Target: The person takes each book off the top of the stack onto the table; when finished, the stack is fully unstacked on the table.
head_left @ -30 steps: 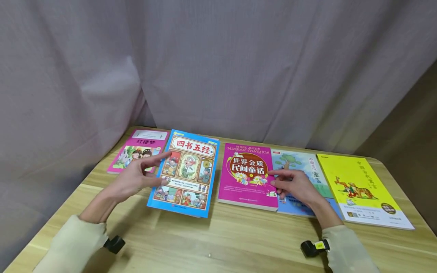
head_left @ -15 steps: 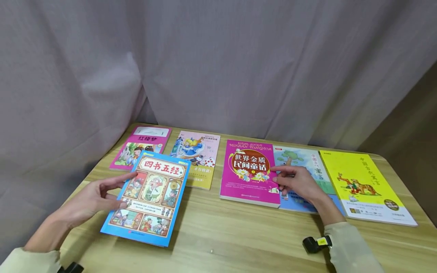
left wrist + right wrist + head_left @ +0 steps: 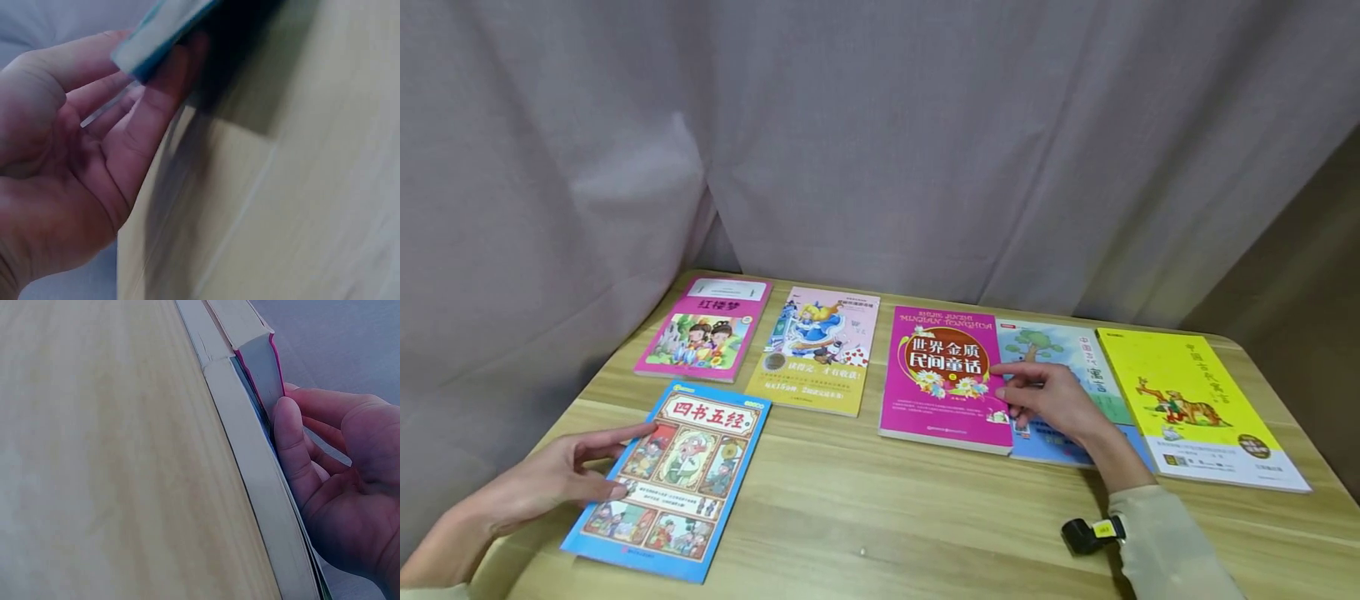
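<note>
At the table's front left, my left hand (image 3: 542,479) pinches a blue comic-style book (image 3: 688,467) by its left edge, thumb over fingers. In the left wrist view the book's corner (image 3: 147,53) is raised off the wood, and a shadow falls below it. My right hand (image 3: 1056,408) grips the right edge of a thick magenta book (image 3: 943,417), index finger at the cover and thumb against the page block (image 3: 265,372). This book partly overlaps a light blue-green book (image 3: 1037,346) lying beneath my right hand.
A small pink book (image 3: 700,337) and a pink-and-yellow book (image 3: 816,367) lie at the back left. To the far right is a yellow book (image 3: 1187,387). A grey curtain (image 3: 880,150) hangs behind the wooden table (image 3: 820,508).
My left hand has carried the blue book left and toward the front, off the pink-and-yellow book, which now shows fully. My right hand stays at the magenta book.
</note>
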Demonstrator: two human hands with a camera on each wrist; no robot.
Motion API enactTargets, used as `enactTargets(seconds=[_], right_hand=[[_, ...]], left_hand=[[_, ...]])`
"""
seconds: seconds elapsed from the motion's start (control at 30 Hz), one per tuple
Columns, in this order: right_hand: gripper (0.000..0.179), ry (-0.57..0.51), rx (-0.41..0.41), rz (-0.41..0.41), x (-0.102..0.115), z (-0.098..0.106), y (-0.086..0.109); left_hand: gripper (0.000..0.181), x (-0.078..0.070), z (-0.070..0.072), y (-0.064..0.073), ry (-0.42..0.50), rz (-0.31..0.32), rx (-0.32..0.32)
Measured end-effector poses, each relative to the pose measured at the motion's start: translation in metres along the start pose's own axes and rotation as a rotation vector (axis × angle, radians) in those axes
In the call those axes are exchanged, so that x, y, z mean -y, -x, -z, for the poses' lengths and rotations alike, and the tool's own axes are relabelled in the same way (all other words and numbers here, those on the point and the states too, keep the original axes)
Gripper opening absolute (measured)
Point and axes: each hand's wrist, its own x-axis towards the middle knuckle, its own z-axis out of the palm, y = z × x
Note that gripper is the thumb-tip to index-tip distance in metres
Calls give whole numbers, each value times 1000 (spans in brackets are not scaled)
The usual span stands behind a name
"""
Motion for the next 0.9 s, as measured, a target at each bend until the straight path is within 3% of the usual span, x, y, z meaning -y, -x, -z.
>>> enactTargets(seconds=[0.23, 0.37, 0.67, 0.77, 0.9], right_hand=[[51, -6, 1, 17, 0, -1, -1], [50, -4, -4, 17, -1, -1, -1], [51, -6, -6, 7, 1, -2, -1], [50, -4, -6, 13, 3, -2, -1], [49, 4, -6, 20, 3, -3, -2]], left_hand=[[72, 4, 11, 9, -141, 62, -58], [75, 3, 18, 14, -231, 53, -70], [80, 8, 30, 24, -273, 13, -64], [83, 10, 32, 28, -276, 29, -81], [83, 14, 35, 34, -345, 42, -115]])
